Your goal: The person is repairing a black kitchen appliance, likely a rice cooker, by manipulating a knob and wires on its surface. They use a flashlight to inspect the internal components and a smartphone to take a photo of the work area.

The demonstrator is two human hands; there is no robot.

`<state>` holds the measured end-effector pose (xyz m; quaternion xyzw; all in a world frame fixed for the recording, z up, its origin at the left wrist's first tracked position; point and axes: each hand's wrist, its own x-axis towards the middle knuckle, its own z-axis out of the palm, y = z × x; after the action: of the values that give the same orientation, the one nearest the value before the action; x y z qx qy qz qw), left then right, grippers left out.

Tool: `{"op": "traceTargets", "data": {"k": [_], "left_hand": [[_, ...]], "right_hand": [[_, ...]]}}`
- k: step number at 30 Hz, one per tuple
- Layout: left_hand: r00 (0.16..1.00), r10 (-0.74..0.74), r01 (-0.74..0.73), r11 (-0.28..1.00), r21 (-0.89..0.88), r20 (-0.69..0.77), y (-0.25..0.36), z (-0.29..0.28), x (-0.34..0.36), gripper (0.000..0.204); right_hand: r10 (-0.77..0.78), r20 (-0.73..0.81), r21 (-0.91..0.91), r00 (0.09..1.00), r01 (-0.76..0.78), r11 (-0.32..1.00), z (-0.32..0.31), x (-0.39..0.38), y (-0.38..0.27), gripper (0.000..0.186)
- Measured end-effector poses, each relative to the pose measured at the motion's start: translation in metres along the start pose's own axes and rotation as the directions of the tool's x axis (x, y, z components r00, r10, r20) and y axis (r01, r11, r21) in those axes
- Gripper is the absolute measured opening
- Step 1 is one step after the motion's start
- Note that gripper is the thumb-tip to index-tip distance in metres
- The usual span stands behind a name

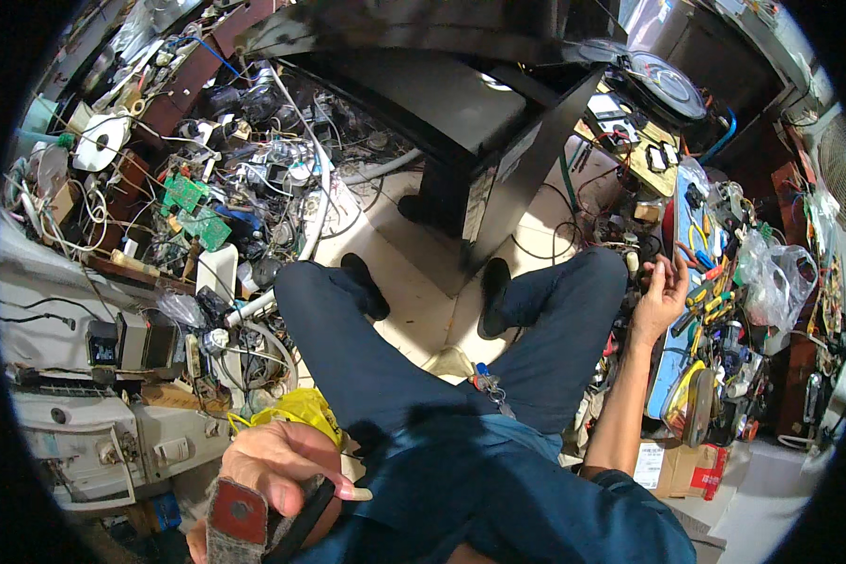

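Evidently, the two hands were well apart, with the person's lap and dark trousers point(357, 357) between them. The right hand point(663, 293), at the right of the frame, was turned palm up with its fingers loosely bent; nothing showed clearly in it, though small things crowded so close behind the fingertips that contact with them could not be judged. The hand tools point(711, 306) lay just beside it, toward the right edge of the frame, by a blue board point(667, 376) and among mixed parts. Those with yellow handles slanted from lower left to upper right, so their long axes ran across the forearm's line rather than along it, and the right hand was by far the nearer. A clear bag point(766, 273) lay past them, farther right, and a carton point(677, 470) stood below, at the lower right. The left hand point(277, 456), at the lower left, was curled at a black strap point(303, 522) and a brown patch point(238, 512) close to the camera; these covered part of the fingers, so whether it gripped them I could not tell. A yellow bag point(303, 409) lay just above that hand, and green circuit boards point(207, 227) sat among tangled wires at the upper left, out of its reach.
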<state>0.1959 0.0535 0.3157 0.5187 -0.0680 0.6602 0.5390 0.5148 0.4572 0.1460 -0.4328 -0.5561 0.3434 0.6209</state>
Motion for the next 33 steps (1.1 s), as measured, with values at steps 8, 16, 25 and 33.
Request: {"op": "traceTargets", "data": {"k": [8,16,25,33], "left_hand": [[0.998,-0.056,0.053,0.99,-0.129,-0.014,0.003,-0.018,0.011,0.074],[0.963,-0.25,0.267,0.847,-0.459,0.098,-0.006,-0.043,0.07,0.071],[0.982,0.079,-0.016,0.94,0.34,-0.172,0.009,-0.034,0.08,0.074],[0.972,0.187,-0.066,0.797,0.6,-0.141,0.021,-0.036,0.094,0.079]], "right_hand": [[0.089,-0.122,-0.074,0.988,-0.099,0.992,-0.046,-0.019,0.004,0.038],[0.057,-0.051,0.009,0.997,-0.057,0.998,0.009,0.001,0.0,0.038],[0.099,0.124,0.15,0.987,-0.117,0.982,0.091,0.02,0.017,0.034],[0.086,0.189,0.083,0.978,-0.103,0.991,0.133,0.069,0.066,0.034]]}}
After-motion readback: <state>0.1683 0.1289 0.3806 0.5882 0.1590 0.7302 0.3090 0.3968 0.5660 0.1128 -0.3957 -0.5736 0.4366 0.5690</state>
